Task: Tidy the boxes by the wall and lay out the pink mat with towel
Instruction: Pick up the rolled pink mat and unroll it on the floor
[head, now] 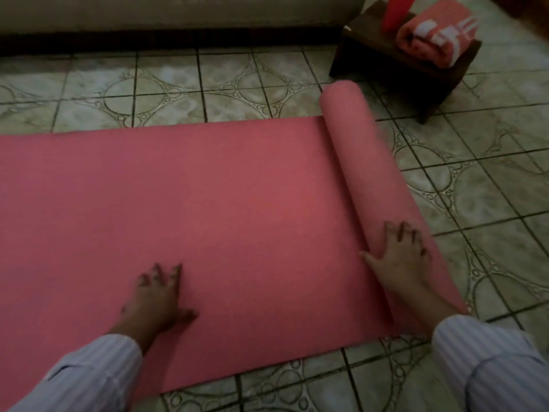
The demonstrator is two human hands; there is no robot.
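The thin pink foam mat (222,209) lies flat across the patterned tiled floor (490,179), most of it spread out to my left, while its remaining length sits as a tight pink roll (365,162) along the right end, running away from me toward the low dark wooden stool (395,72). My right hand (398,254) rests on the near part of that roll, fingers spread over its crown and thumb down at the seam where roll meets flat sheet; it is unclenched, pressing rather than gripping, which I judge is how one pushes a roll along so it unwinds evenly. My left hand (157,295) is planted flat on the spread part, fingers splayed and holding nothing, and I take it as an anchor that keeps the sheet from sliding or curling while the other hand works. Both wrists come out of pale striped sleeves (98,370) at the bottom edge. Beyond the far end of the roll, the stool carries the folded coral towel with white stripes (436,34), set apart from the mat, presumably waiting to be laid once the mat is fully out; a red upright object (395,10) stands beside the towel, cut off by the frame, so I cannot say what it is. Along the top runs a pale sofa base (178,13) over a dark gap. No boxes or wall are in view, so I cannot judge that part of the job.
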